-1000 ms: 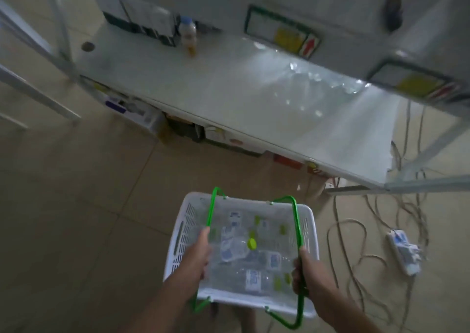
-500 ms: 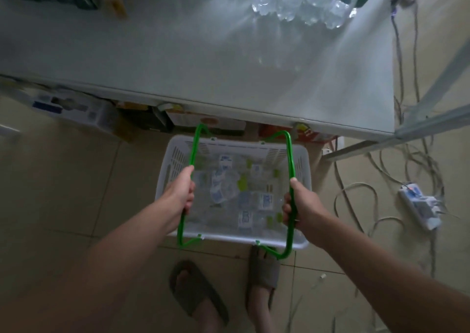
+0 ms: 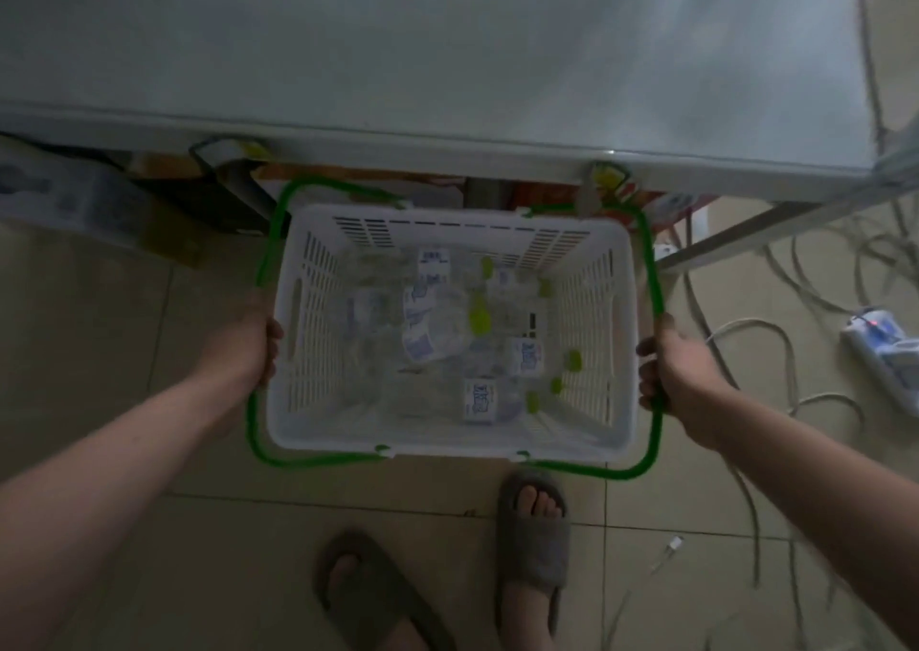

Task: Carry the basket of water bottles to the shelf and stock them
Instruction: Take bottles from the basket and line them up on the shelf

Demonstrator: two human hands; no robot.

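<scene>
The white basket (image 3: 616, 332) of water bottles (image 3: 437, 337) sits low, just before the shelf (image 3: 447, 53); the left hand (image 3: 243, 342) and right hand (image 3: 681, 377) each curl their fingers round a green handle (image 3: 656, 272).

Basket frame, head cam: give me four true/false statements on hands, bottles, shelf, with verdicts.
1. Each hand grips a green handle: left hand, right hand. True.
2. The basket is empty. False: clear bottles with green caps lie inside.
3. The basket rests on top of the shelf. False: it is in front of the shelf edge, over the tiled floor.
4. A power strip and loose cables lie on the floor to the right. True.
</scene>
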